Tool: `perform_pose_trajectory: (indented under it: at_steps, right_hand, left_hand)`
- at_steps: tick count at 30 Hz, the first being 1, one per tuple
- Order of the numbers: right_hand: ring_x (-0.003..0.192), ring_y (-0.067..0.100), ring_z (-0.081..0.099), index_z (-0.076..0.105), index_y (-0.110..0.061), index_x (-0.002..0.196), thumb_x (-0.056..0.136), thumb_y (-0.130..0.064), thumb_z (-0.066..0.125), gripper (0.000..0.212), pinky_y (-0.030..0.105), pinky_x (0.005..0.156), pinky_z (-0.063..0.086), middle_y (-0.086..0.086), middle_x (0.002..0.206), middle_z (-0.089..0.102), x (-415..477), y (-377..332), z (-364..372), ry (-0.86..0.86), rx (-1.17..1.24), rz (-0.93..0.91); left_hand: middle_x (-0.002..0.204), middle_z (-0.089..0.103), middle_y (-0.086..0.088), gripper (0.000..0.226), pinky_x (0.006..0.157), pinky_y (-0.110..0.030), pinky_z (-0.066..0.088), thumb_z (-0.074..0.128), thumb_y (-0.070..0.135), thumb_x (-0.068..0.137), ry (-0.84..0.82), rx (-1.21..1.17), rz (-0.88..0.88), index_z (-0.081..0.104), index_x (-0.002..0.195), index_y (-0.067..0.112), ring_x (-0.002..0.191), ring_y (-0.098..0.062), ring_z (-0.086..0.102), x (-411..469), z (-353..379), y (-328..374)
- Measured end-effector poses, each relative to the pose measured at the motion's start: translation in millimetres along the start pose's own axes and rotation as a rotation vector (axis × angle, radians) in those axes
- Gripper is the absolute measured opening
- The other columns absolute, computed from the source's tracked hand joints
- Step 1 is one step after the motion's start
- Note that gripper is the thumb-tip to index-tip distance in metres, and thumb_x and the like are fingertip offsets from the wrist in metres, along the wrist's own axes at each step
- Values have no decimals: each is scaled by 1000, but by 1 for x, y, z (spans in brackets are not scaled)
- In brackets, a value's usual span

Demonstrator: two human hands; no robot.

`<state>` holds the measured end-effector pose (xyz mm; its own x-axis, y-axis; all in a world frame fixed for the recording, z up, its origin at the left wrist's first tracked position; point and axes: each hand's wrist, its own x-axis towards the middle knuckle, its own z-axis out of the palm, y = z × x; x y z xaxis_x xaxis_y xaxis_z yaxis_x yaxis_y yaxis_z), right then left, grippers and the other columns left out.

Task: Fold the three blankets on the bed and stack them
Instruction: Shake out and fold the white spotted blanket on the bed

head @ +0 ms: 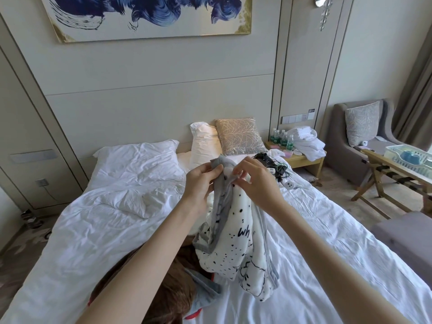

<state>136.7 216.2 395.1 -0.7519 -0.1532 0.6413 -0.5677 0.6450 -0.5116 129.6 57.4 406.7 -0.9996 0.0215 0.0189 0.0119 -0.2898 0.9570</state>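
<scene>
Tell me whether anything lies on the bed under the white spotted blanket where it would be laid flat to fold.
Yes. Both the left hand and right hand hold the white spotted blanket up by its grey edge, and a brown blanket lies crumpled on the bed below and just left of it. The sheet to the right looks bare.

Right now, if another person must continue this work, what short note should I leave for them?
Left hand and right hand: both pinch the grey-trimmed top edge of the white spotted blanket, which hangs above the bed.
Brown blanket: unfolded on the bed below, with a grey-blue cloth lying on it, probably the third blanket.
Done: nothing folded or stacked that I can see.
Left: fold all three, then stack them.
</scene>
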Motion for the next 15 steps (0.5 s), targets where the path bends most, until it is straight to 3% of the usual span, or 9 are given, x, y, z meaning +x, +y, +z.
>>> perform_pose_trajectory:
  at_steps: [4,8,13,15]
  right_hand:
    - [72,5,56,65,-21,84,79,-17,75,12,30,63,51,-14,79,58,10,-7,-10,84,-22,-29]
    - [68,1,55,61,-26,82,80,-23,75,15,35,64,54,-18,75,58,24,-16,-16,-8,1,39]
    - [75,16,63,67,-15,86,78,-21,78,15,44,73,56,-6,77,64,32,-10,-26,-133,76,108]
    - [79,17,64,67,-10,88,77,-14,78,16,40,76,56,-4,81,65,34,-8,-25,-121,147,132]
  left_hand:
    - [85,73,-2,12,68,-22,53,70,6,87,-51,187,131,74,96,13,76,-13,65,-1,-2,-1]
    - [81,74,0,19,60,-18,51,62,1,90,-95,137,80,76,98,13,71,-11,65,-5,1,-5]
    - [107,73,-10,31,81,-25,53,64,31,92,-256,90,15,73,114,11,96,-19,67,-7,-4,-4]
    - [109,74,-10,33,90,-28,53,75,24,82,-262,142,70,72,112,10,103,-20,69,-7,-5,-2]
